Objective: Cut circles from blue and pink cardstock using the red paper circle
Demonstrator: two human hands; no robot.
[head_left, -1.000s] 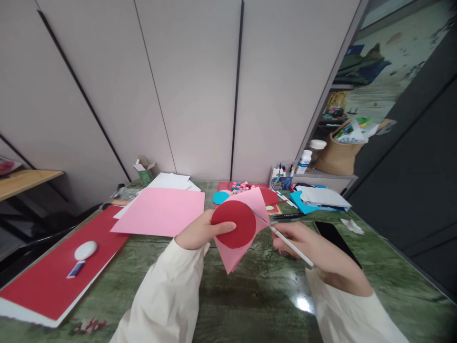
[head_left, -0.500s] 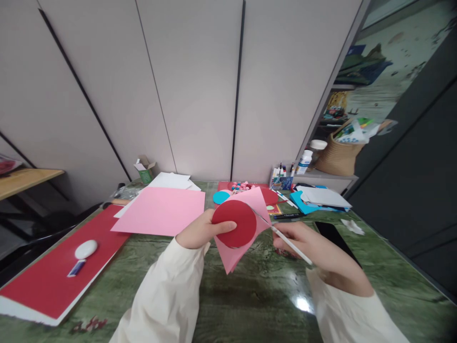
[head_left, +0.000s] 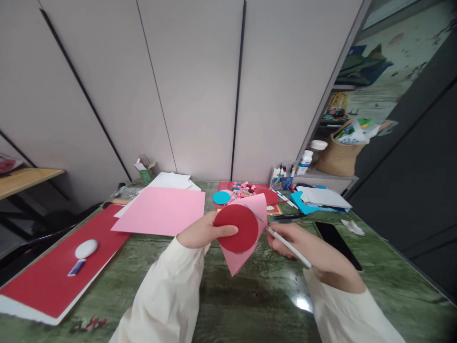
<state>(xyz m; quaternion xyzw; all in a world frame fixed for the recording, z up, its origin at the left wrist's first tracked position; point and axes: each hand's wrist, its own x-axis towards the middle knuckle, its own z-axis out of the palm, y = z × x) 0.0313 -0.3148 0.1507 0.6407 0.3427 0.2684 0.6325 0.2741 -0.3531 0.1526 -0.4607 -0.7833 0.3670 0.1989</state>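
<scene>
My left hand (head_left: 202,231) pinches a red paper circle (head_left: 237,233) against pink paper (head_left: 235,264) beneath it, thumb lying on the circle. The pink paper looks folded or layered, with a corner pointing down. To the right, my right hand (head_left: 291,240) grips scissors (head_left: 257,215), whose thin metal blades lie at the circle's upper right edge over the pink paper. Fingers hide the scissors' handles. A slim white stick (head_left: 289,245), like a pen, runs along the back of the same hand.
Pink sheets (head_left: 164,209) and a long red sheet (head_left: 46,271) with a white oval object (head_left: 86,248) lie left. Behind are a blue circle (head_left: 222,197) and pink beads (head_left: 243,188). A phone (head_left: 337,244), marker box (head_left: 282,178) and blue folder (head_left: 303,203) are at right.
The circle and pink paper have shifted slightly right and down. My right hand has moved a little left, closer to the paper, with the scissors.
</scene>
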